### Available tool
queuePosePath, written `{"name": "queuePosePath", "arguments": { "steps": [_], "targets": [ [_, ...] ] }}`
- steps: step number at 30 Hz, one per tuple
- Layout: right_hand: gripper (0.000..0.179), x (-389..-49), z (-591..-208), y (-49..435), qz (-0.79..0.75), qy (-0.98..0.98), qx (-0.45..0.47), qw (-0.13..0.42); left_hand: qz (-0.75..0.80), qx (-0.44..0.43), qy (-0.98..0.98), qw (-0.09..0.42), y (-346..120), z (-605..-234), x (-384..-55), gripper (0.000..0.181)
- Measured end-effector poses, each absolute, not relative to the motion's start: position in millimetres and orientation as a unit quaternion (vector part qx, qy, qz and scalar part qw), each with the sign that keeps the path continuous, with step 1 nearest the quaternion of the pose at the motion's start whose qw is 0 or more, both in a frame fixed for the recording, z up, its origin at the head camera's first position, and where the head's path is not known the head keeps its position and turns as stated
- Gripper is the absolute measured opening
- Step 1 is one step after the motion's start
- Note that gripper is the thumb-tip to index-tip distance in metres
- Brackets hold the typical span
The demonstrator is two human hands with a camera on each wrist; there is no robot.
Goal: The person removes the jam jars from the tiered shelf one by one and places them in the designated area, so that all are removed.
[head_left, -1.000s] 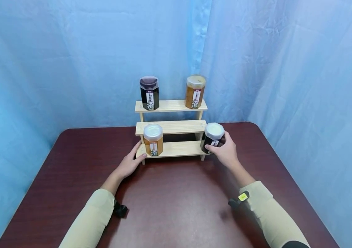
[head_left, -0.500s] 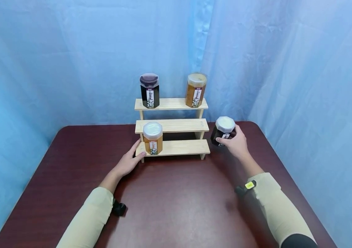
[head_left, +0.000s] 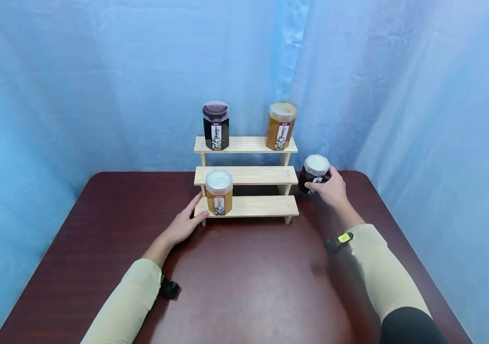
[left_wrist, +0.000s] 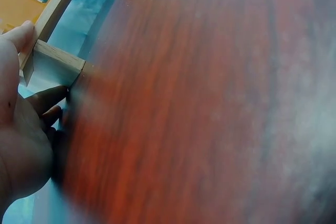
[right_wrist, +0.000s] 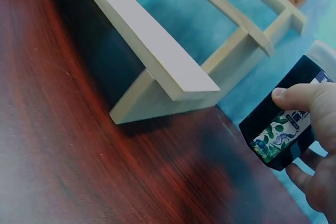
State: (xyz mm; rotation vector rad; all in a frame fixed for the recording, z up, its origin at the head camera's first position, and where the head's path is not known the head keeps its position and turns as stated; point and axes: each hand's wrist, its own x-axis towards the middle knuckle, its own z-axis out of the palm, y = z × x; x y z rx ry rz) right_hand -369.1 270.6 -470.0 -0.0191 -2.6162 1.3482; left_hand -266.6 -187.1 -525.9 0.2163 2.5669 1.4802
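A three-tier wooden display rack (head_left: 266, 205) stands on the table. My left hand (head_left: 182, 226) grips the left end of its lowest step; in the left wrist view the thumb (left_wrist: 21, 35) lies on the step's edge and the fingers reach down by the leg. An amber jar (head_left: 219, 196) with a whitish lid sits on that step, close to this hand. My right hand (head_left: 332, 188) holds a dark octagonal jar (head_left: 309, 179), whitish lid up, just right of the rack. In the right wrist view this jar (right_wrist: 278, 124) is tilted, above its shadow, thumb across its side.
On the top step stand a dark jar (head_left: 216, 129) at the left and an amber-brown jar (head_left: 280, 130) at the right. The middle step (head_left: 253, 176) bears no jar. Blue curtains (head_left: 141, 86) hang behind the dark red table (head_left: 244, 286).
My right hand has carried the dark jar from the right end of the lowest step outward and farther back. The left hand keeps its place on the rack.
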Motion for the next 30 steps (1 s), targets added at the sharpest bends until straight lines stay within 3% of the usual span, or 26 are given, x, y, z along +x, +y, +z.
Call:
{"name": "queuePosePath", "arguments": {
  "steps": [30],
  "targets": [
    [0.085, -409.1, -491.9, 273.2, 0.484, -0.872, -0.041, 0.060, 0.500, 0.067, 0.860, 0.080, -187.0, -527.0, -265.9, 0.084]
  ]
}}
